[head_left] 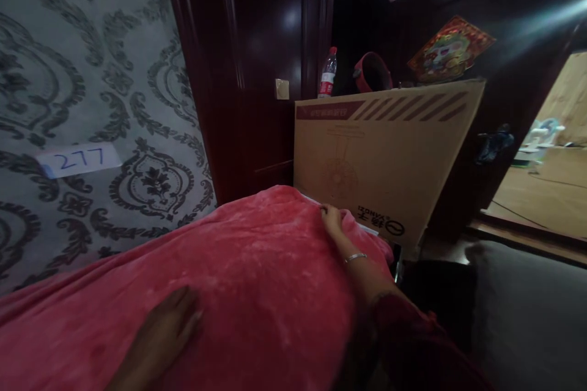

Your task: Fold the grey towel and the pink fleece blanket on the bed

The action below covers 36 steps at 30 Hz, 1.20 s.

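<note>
A pink-red plush blanket (257,263) is spread over a long raised surface, with soft wrinkles across its top. My left hand (167,327) rests on it near the front, palm down, fingers stretched out and slightly blurred. At the blanket's far end my right hand (331,220) grips its edge, the fingertips curled over and partly hidden. The cloth rises in a small fold beside that hand, and a strip of white (369,230) shows under the edge there. A silver bracelet circles my right wrist.
A large cardboard box (389,159) stands just beyond the blanket's far end. On it are a plastic bottle (327,73), a red round object (372,71) and a colourful print (452,52). Patterned wallpaper (92,91) runs along the left; a doorway opens at right.
</note>
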### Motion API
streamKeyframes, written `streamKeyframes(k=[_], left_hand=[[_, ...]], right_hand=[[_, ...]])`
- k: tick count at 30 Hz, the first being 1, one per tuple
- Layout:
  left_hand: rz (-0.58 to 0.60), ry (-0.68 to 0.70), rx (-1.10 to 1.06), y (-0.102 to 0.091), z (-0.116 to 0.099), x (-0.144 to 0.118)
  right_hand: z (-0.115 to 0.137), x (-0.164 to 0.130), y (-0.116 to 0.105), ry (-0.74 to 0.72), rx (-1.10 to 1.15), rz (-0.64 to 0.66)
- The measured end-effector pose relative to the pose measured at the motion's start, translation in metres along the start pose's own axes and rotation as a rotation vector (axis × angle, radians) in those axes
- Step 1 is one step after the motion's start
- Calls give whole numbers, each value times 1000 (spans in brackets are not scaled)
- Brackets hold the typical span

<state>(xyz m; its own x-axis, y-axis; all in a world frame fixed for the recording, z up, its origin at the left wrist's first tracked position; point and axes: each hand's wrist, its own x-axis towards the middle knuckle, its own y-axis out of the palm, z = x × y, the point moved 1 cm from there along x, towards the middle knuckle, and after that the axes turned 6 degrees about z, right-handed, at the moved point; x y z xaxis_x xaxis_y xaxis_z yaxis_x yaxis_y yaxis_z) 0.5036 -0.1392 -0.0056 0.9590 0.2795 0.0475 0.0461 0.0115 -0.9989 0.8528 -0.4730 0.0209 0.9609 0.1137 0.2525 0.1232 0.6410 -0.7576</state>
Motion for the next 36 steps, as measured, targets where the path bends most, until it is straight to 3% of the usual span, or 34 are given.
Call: streamKeyframes(k=[3, 6, 10, 15, 22, 29, 36], left_hand=[[-72, 36, -26, 13, -32, 23], [-55, 8, 10, 38, -49, 32], [-58, 23, 47, 63, -44, 30], [-92, 51, 6, 78, -27, 31], [-92, 69, -65, 85, -24, 28], [-97, 83, -63, 85, -25, 26], [-135, 98, -57, 82, -33, 21]], right_hand=[[-8, 37, 5, 41, 4, 21], [-19, 65, 16, 69, -5, 84], [-34, 92, 36, 110, -41, 194], [-45, 111, 52, 200, -113, 274], [-37, 116, 56, 255, -195, 211], [-18, 122, 31, 273, -216, -10], [-20, 94, 40, 106, -321, 8]])
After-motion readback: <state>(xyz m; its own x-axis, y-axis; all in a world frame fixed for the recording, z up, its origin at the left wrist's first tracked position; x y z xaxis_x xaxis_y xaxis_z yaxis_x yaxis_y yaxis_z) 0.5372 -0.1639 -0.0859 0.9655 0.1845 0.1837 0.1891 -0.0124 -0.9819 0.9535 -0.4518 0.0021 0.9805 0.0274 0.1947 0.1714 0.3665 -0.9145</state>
